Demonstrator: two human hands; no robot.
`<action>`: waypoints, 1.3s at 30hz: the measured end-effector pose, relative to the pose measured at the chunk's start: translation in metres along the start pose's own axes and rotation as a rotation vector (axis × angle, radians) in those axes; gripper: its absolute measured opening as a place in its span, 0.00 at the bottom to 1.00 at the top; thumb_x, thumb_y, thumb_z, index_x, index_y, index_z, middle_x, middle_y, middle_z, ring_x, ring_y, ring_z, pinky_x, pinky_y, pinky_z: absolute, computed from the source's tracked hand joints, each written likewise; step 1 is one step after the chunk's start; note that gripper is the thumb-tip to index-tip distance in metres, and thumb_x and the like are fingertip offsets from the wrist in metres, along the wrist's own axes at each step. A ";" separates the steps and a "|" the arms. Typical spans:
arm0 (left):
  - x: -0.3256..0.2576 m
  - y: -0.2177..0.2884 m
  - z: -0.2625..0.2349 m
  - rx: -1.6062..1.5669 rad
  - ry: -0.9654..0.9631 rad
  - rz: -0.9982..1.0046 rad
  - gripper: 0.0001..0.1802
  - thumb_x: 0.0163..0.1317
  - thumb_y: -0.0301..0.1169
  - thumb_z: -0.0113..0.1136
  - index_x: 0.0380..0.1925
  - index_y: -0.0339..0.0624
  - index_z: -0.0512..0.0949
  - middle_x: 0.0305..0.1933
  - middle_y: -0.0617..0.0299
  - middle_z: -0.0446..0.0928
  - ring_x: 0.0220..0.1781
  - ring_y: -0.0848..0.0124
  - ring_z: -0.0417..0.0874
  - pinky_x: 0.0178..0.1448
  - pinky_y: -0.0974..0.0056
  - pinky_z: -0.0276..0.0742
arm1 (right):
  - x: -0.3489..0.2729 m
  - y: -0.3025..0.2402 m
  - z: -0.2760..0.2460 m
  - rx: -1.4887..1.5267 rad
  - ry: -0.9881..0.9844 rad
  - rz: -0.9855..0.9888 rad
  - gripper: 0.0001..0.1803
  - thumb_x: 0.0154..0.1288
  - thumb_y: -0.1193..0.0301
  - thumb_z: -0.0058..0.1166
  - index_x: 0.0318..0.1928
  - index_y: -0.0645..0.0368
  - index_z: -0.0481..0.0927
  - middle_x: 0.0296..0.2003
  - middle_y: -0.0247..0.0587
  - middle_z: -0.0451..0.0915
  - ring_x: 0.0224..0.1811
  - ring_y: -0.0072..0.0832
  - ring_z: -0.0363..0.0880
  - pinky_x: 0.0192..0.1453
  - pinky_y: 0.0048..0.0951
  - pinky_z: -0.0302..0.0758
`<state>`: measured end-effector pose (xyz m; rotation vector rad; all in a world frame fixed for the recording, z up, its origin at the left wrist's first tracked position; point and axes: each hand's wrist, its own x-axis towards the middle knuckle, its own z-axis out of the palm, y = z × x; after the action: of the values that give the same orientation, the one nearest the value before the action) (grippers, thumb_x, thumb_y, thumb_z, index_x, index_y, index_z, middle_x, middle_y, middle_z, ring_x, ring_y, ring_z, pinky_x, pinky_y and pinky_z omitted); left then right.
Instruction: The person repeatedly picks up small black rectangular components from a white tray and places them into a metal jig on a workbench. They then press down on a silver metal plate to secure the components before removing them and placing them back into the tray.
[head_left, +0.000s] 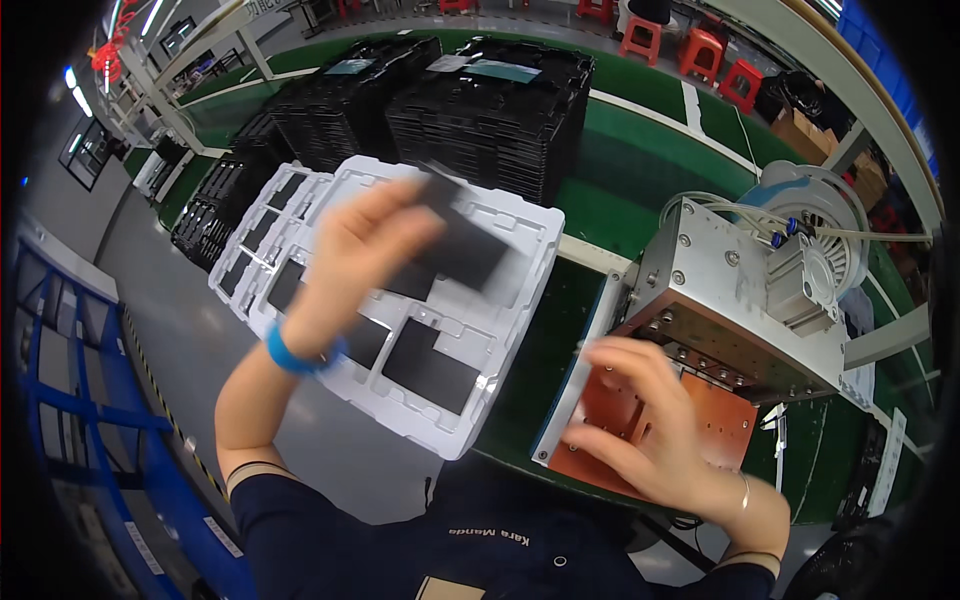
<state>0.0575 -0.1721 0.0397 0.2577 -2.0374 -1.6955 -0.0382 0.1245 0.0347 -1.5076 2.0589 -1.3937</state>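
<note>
My left hand (pixel 350 255), with a blue band at its wrist, grips a thin black rectangular panel (pixel 470 245) at one end. Motion blurs both, over the far part of a white moulded tray (pixel 540 260). Flat black panels (pixel 425 370) lie in the tray's nearer compartments. To the right, my right hand (pixel 655 425) hovers over or rests at an orange base plate (pixel 725 430), thumb and fingers apart with nothing between them. Beside that hand runs the plate's metal side rail (pixel 580 375). A metal press-like machine (pixel 710 265) with an air cylinder stands just behind the plate.
Tall stacks of black trays (pixel 490 120) stand behind the white tray on a green bench. A second white tray (pixel 240 240) adjoins on the left. Blue racks (pixel 80 400) line the lower left. Red stools (pixel 700 50) are at the far right.
</note>
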 end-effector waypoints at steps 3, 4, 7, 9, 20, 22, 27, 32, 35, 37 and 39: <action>0.039 -0.020 -0.099 0.287 0.321 -0.138 0.20 0.65 0.33 0.65 0.54 0.36 0.80 0.41 0.63 0.85 0.39 0.80 0.83 0.37 0.77 0.74 | 0.051 0.017 0.041 -0.051 -0.021 -0.191 0.22 0.57 0.73 0.68 0.52 0.61 0.79 0.52 0.47 0.78 0.53 0.43 0.77 0.57 0.37 0.74; 0.045 -0.031 -0.124 0.339 0.305 -0.188 0.21 0.64 0.35 0.66 0.55 0.36 0.80 0.40 0.64 0.85 0.39 0.81 0.83 0.37 0.77 0.72 | 0.067 0.021 0.057 -0.053 -0.014 -0.208 0.21 0.58 0.71 0.67 0.52 0.61 0.79 0.51 0.47 0.78 0.54 0.45 0.75 0.58 0.39 0.73; 0.040 -0.075 -0.176 0.555 0.371 -0.318 0.25 0.61 0.40 0.69 0.53 0.34 0.81 0.38 0.64 0.85 0.38 0.79 0.82 0.37 0.71 0.74 | 0.112 0.030 0.114 -0.158 -0.014 -0.315 0.23 0.59 0.65 0.67 0.53 0.59 0.77 0.50 0.45 0.78 0.56 0.44 0.73 0.59 0.41 0.71; 0.058 -0.102 -0.166 0.685 0.357 -0.063 0.23 0.58 0.39 0.70 0.49 0.35 0.83 0.37 0.61 0.86 0.33 0.71 0.83 0.40 0.65 0.77 | 0.127 0.036 0.130 -0.272 0.022 -0.287 0.23 0.58 0.64 0.67 0.52 0.58 0.77 0.49 0.44 0.78 0.56 0.43 0.73 0.59 0.40 0.70; 0.041 -0.083 -0.133 1.031 -0.173 0.085 0.20 0.67 0.39 0.60 0.59 0.52 0.80 0.72 0.40 0.63 0.74 0.44 0.60 0.76 0.50 0.55 | 0.137 0.036 0.118 -0.085 0.125 -0.259 0.07 0.58 0.78 0.60 0.34 0.59 0.75 0.31 0.43 0.76 0.35 0.43 0.78 0.39 0.38 0.74; 0.042 -0.085 -0.139 1.024 -0.191 0.056 0.20 0.68 0.39 0.59 0.58 0.50 0.80 0.72 0.38 0.63 0.74 0.46 0.61 0.77 0.51 0.54 | 0.117 0.032 0.091 -0.067 0.188 -0.335 0.05 0.56 0.81 0.58 0.31 0.61 0.74 0.27 0.43 0.77 0.30 0.42 0.79 0.34 0.36 0.75; 0.035 -0.097 -0.168 1.064 -0.081 0.061 0.21 0.66 0.38 0.62 0.59 0.46 0.80 0.74 0.42 0.62 0.77 0.51 0.60 0.78 0.55 0.52 | -0.013 -0.002 -0.015 -0.050 0.196 -0.027 0.18 0.54 0.80 0.67 0.47 0.60 0.82 0.44 0.41 0.85 0.41 0.31 0.86 0.38 0.29 0.80; 0.033 -0.021 -0.106 1.047 0.165 0.533 0.15 0.64 0.27 0.61 0.51 0.39 0.83 0.63 0.50 0.75 0.67 0.55 0.73 0.70 0.54 0.66 | -0.119 0.017 -0.085 0.167 0.280 0.732 0.16 0.57 0.82 0.66 0.48 0.63 0.84 0.46 0.39 0.85 0.25 0.11 0.74 0.25 0.16 0.71; 0.021 0.025 -0.034 1.060 -0.022 0.798 0.14 0.58 0.25 0.63 0.45 0.38 0.85 0.56 0.50 0.79 0.63 0.53 0.76 0.70 0.46 0.65 | -0.130 0.030 -0.075 -0.112 0.221 0.525 0.17 0.58 0.81 0.66 0.49 0.62 0.84 0.44 0.37 0.82 0.33 0.15 0.76 0.30 0.18 0.72; 0.010 0.036 0.038 0.993 -0.200 0.914 0.14 0.49 0.27 0.68 0.39 0.41 0.86 0.50 0.52 0.82 0.57 0.50 0.80 0.70 0.39 0.63 | -0.123 0.021 -0.061 -0.264 0.239 0.539 0.17 0.56 0.76 0.67 0.48 0.60 0.85 0.41 0.39 0.79 0.37 0.31 0.76 0.37 0.28 0.73; -0.009 0.045 0.086 0.949 -0.434 1.049 0.13 0.52 0.37 0.71 0.38 0.48 0.86 0.48 0.57 0.82 0.52 0.57 0.83 0.69 0.40 0.63 | -0.119 0.034 -0.056 -0.474 0.195 0.271 0.16 0.55 0.74 0.68 0.46 0.58 0.85 0.41 0.37 0.79 0.40 0.35 0.74 0.43 0.32 0.72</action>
<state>0.0318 -0.0836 0.0702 -0.8184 -2.4311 -0.1097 -0.0429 0.2553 -0.0018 -1.2068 2.7403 -1.0315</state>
